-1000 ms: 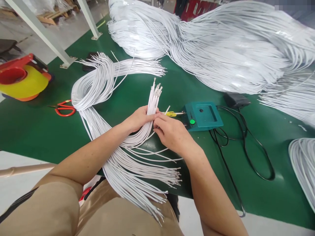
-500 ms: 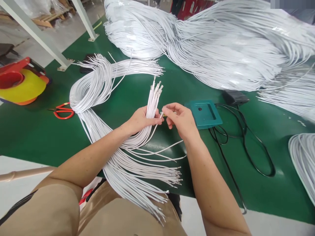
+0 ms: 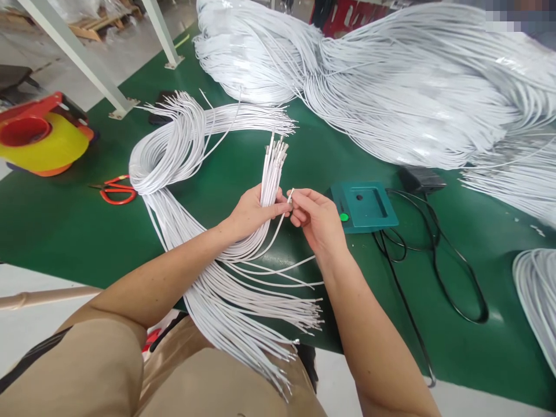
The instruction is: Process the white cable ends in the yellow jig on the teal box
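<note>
My left hand [image 3: 248, 215] is closed around a bundle of white wires [image 3: 271, 174], whose stripped or metal-tipped ends point up and away from me. Beside it, my right hand [image 3: 320, 215] pinches one separate white wire [image 3: 283, 222] near its end, close to my left thumb tip. That wire's tip sticks up just above the fingers; fine detail there is too small to make out. More white wires [image 3: 256, 295] from the same coil fan out below my hands toward the table's front edge. The coil's looped part [image 3: 150, 168] lies to the left.
Red-handled scissors [image 3: 118, 192] lie left of the coil. A teal device [image 3: 367, 208] with a green button and black cable [image 3: 452, 255] sits right of my hands. Large wire bundles [image 3: 403, 98] cover the back of the green table [image 3: 87, 243]. A yellow and red tape dispenser [image 3: 47, 142] stands far left.
The view has shifted slightly. My right hand has moved a little against the left, and the single wire's tip now shows above my fingers. The device's green button has come into sight.
</note>
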### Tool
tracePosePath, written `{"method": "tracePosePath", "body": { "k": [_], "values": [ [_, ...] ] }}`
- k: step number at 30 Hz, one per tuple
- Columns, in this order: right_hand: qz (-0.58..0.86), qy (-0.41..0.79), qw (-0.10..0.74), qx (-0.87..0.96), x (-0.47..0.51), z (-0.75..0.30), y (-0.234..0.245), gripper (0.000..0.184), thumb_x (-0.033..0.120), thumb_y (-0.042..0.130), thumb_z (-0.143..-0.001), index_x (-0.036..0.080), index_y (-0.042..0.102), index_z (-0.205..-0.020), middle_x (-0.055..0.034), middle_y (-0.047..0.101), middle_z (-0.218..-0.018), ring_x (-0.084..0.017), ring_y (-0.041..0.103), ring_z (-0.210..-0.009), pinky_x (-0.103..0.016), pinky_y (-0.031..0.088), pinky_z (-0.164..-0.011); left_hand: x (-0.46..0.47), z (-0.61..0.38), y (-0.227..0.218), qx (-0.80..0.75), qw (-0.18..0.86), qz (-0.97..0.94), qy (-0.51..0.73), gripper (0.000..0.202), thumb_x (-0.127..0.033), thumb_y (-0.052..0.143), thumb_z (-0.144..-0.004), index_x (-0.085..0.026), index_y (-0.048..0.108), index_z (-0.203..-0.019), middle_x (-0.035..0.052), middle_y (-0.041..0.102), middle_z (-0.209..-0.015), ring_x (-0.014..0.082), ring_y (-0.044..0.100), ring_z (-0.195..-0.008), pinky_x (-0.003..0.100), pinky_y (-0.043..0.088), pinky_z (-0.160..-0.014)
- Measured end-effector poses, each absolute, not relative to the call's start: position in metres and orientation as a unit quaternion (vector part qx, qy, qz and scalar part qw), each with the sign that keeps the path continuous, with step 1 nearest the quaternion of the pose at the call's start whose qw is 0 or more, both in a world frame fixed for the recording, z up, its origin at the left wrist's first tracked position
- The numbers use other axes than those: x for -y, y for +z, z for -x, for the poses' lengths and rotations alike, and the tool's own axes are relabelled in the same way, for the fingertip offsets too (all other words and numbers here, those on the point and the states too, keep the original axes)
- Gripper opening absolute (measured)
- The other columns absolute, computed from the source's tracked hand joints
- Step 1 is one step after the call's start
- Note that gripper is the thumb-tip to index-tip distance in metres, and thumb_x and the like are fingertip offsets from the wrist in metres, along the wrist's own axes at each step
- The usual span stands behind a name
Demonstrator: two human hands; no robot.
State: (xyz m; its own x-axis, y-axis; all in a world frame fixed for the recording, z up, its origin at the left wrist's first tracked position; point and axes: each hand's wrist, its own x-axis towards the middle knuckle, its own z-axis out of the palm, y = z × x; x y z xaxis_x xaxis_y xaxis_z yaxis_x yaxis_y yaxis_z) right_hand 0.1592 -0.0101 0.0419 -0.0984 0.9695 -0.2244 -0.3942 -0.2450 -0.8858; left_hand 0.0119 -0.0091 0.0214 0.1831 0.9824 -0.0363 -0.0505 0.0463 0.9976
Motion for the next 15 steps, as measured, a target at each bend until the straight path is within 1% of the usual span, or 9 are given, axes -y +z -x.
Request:
{"method": "tracePosePath", "body": {
  "k": [2,3,4,5,7,9,10,13,15],
  "values": [
    [0.414,0.695,0.503,0.302,0.009,-0.159,0.042,0.022,0.021,0.071,-0.067,0.016,0.054,-0.055,0.0081,0.040,-0.049,-0.003,0.026,-0.041,-0.019,0.029,-0.040,0.010,-0.011,0.022,-0.454,0.552,-0.531,0.457,0.028,-0.029,0.075,-0.072,-0.015,0.055,-0.086,0.0008,0.065,-0.082,0.0100,0.060,-0.070,0.024,0.048,-0.067],
    [0.407,0.710,0.492,0.297,0.009,-0.160,0.043,0.025,0.020,0.069,-0.068,0.017,0.050,-0.053,0.0079,0.039,-0.048,-0.003,0.026,-0.041,-0.019,0.029,-0.040,0.011,-0.011,0.022,-0.453,0.549,-0.534,0.456,0.027,-0.027,0.074,-0.073,-0.015,0.055,-0.087,0.0011,0.065,-0.084,0.0103,0.061,-0.071,0.024,0.048,-0.068],
    [0.403,0.719,0.481,0.297,0.008,-0.161,0.043,0.025,0.020,0.067,-0.069,0.017,0.049,-0.052,0.0077,0.038,-0.048,-0.003,0.028,-0.041,-0.019,0.029,-0.040,0.011,-0.012,0.022,-0.448,0.552,-0.537,0.454,0.026,-0.026,0.073,-0.074,-0.015,0.054,-0.087,0.0013,0.066,-0.084,0.0108,0.062,-0.072,0.025,0.049,-0.069],
    [0.401,0.725,0.473,0.301,0.007,-0.163,0.044,0.022,0.022,0.066,-0.070,0.017,0.051,-0.054,0.0076,0.037,-0.048,-0.004,0.029,-0.042,-0.020,0.031,-0.041,0.012,-0.013,0.022,-0.440,0.559,-0.537,0.453,0.024,-0.025,0.072,-0.075,-0.015,0.053,-0.087,0.0012,0.066,-0.083,0.0111,0.063,-0.071,0.025,0.050,-0.069],
    [0.406,0.722,0.466,0.311,0.006,-0.166,0.045,0.019,0.033,0.064,-0.075,0.017,0.061,-0.066,0.0080,0.035,-0.048,-0.006,0.033,-0.042,-0.021,0.033,-0.043,0.013,-0.015,0.023,-0.417,0.577,-0.540,0.449,0.021,-0.022,0.069,-0.077,-0.015,0.052,-0.087,0.0009,0.067,-0.080,0.0119,0.066,-0.070,0.027,0.052,-0.071],
    [0.422,0.710,0.463,0.323,0.006,-0.168,0.045,0.027,0.043,0.065,-0.077,0.017,0.065,-0.074,0.0087,0.032,-0.048,-0.007,0.037,-0.042,-0.022,0.035,-0.044,0.015,-0.018,0.024,-0.402,0.587,-0.547,0.441,0.019,-0.020,0.068,-0.078,-0.015,0.051,-0.086,0.0009,0.067,-0.078,0.0124,0.067,-0.070,0.029,0.054,-0.074],
    [0.429,0.707,0.453,0.333,0.006,-0.169,0.046,0.029,0.046,0.066,-0.076,0.017,0.064,-0.073,0.0088,0.032,-0.047,-0.007,0.039,-0.042,-0.022,0.035,-0.045,0.016,-0.019,0.025,-0.401,0.586,-0.551,0.439,0.019,-0.020,0.069,-0.078,-0.015,0.051,-0.085,0.0011,0.067,-0.078,0.0126,0.067,-0.071,0.030,0.054,-0.075],
    [0.430,0.714,0.427,0.351,0.007,-0.170,0.045,0.033,0.046,0.073,-0.072,0.017,0.059,-0.062,0.0078,0.036,-0.047,-0.008,0.045,-0.046,-0.022,0.035,-0.047,0.017,-0.020,0.026,-0.411,0.578,-0.552,0.439,0.022,-0.022,0.071,-0.077,-0.015,0.052,-0.085,0.0008,0.067,-0.080,0.0125,0.067,-0.070,0.030,0.055,-0.074],
    [0.411,0.732,0.419,0.345,0.007,-0.172,0.043,0.036,0.046,0.076,-0.070,0.017,0.057,-0.060,0.0076,0.039,-0.048,-0.007,0.044,-0.046,-0.022,0.037,-0.049,0.016,-0.018,0.025,-0.423,0.565,-0.552,0.444,0.023,-0.022,0.073,-0.075,-0.015,0.053,-0.084,0.0004,0.067,-0.080,0.0116,0.066,-0.069,0.028,0.055,-0.071]
  ]
}}
